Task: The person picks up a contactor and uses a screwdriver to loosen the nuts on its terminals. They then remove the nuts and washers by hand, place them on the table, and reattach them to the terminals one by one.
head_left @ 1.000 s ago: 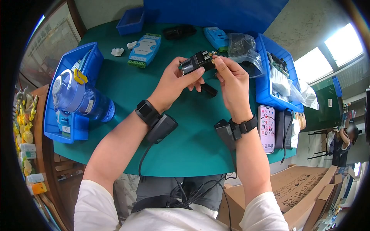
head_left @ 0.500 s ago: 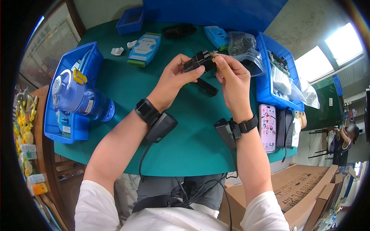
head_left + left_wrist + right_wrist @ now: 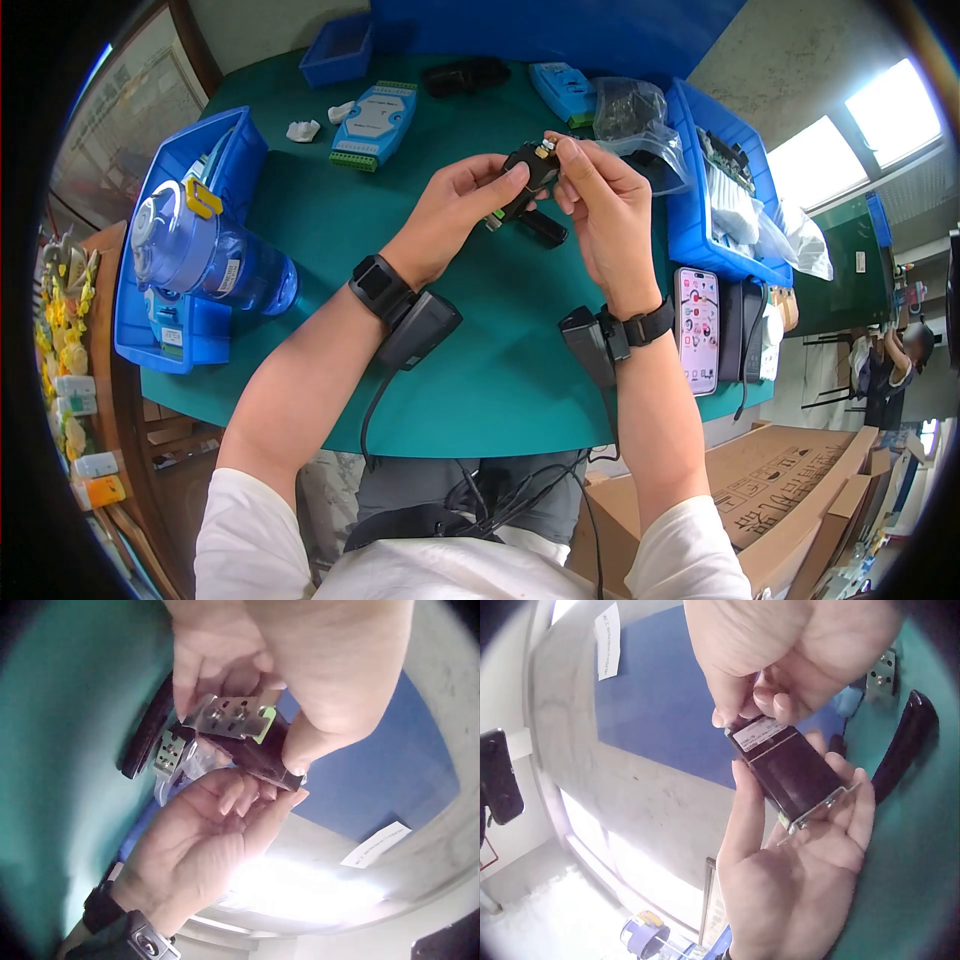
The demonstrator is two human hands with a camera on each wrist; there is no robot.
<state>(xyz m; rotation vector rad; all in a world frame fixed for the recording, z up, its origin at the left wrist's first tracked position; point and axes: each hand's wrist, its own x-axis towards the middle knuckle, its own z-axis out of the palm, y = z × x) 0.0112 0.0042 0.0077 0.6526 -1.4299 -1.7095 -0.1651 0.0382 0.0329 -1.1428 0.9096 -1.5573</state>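
Note:
My left hand [image 3: 455, 212] grips a small black box-shaped electronic module [image 3: 795, 774] between thumb and fingers. A metal mounting bracket [image 3: 232, 716] is fixed to one side, with a bit of green [image 3: 265, 724] beside it. A white label [image 3: 761, 735] marks the module's other end. At that end, gold-coloured threaded connectors [image 3: 544, 152] stick out, and my right hand [image 3: 612, 205] pinches one with thumb and index finger; the fingertips partly cover it. Below the hands, a black stick-like antenna [image 3: 545, 229] lies on the green table [image 3: 480, 370].
Blue-and-white modules with green terminals [image 3: 375, 125] lie toward the back. A water bottle [image 3: 225, 250] stands by the left blue bin [image 3: 250, 150]. On the right are a parts-filled blue bin [image 3: 690, 215], a plastic bag [image 3: 630, 110] and a phone [image 3: 698, 330].
The module has turned in my left hand: its body now slants down toward the lower left, with green showing at that end. My right fingers stay at the connectors.

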